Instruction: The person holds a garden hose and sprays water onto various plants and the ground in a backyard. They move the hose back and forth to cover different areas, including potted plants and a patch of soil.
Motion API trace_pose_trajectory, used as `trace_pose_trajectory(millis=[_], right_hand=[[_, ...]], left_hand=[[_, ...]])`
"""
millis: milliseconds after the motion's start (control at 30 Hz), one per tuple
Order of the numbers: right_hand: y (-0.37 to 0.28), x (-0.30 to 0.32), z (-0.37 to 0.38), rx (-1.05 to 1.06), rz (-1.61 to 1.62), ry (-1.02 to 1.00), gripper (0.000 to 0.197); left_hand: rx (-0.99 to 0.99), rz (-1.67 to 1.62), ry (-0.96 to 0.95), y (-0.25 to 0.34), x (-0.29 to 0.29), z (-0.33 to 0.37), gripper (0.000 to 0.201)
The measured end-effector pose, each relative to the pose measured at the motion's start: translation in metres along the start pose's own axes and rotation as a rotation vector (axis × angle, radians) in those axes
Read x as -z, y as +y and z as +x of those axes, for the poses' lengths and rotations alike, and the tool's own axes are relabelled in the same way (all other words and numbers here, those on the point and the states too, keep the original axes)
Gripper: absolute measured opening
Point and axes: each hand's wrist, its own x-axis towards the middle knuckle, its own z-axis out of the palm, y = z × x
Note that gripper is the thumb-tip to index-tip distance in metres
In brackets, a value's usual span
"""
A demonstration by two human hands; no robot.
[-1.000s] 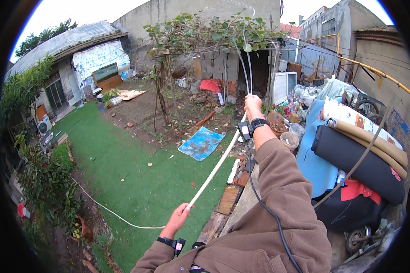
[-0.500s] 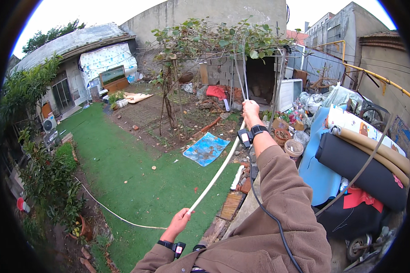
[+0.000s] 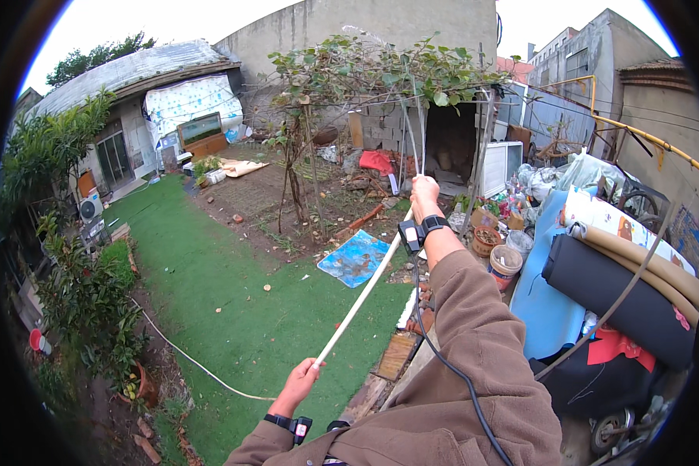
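Note:
A pale cream hose (image 3: 357, 304) runs taut and nearly straight between my two hands. My right hand (image 3: 425, 194), raised on an outstretched arm, is closed round its upper end, which points at the leafy vine (image 3: 388, 71). Thin pale streaks, like a water jet, rise above that fist, and a faint spray shows over the leaves. Lower down, near my body, my left hand (image 3: 299, 382) is wrapped round the same hose. Beyond it, the hose trails left across the green artificial turf (image 3: 233, 326). Both wrists carry black straps with small devices.
A blue patterned mat (image 3: 355, 258) lies on the turf's edge. On the right are buckets (image 3: 505, 264), rolled black matting (image 3: 613, 299), a leaning pole (image 3: 629, 283) and bagged clutter. Bricks and boards (image 3: 397, 355) border the turf. A dark cable (image 3: 466, 377) hangs along my right arm.
The hose between my hands has gone from slightly bowed to straighter. My left hand has shifted a little left and down. Faint spray now shows above the vine, and the view has turned slightly.

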Motion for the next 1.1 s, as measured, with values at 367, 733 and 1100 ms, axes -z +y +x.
trace_pose_trajectory(millis=[367, 733, 1100], right_hand=[[0.018, 0.065, 0.015, -0.064, 0.085, 0.145, 0.019], [0.095, -0.011, -0.076, -0.061, -0.470, -0.199, 0.014], [0.072, 0.035, -0.046, -0.045, -0.242, -0.032, 0.014]], left_hand=[[-0.007, 0.012, -0.051, -0.005, -0.002, 0.001, 0.019], [0.211, -0.077, 0.018, -0.055, 0.032, -0.063, 0.019], [0.188, -0.065, -0.007, -0.040, 0.021, -0.048, 0.019]])
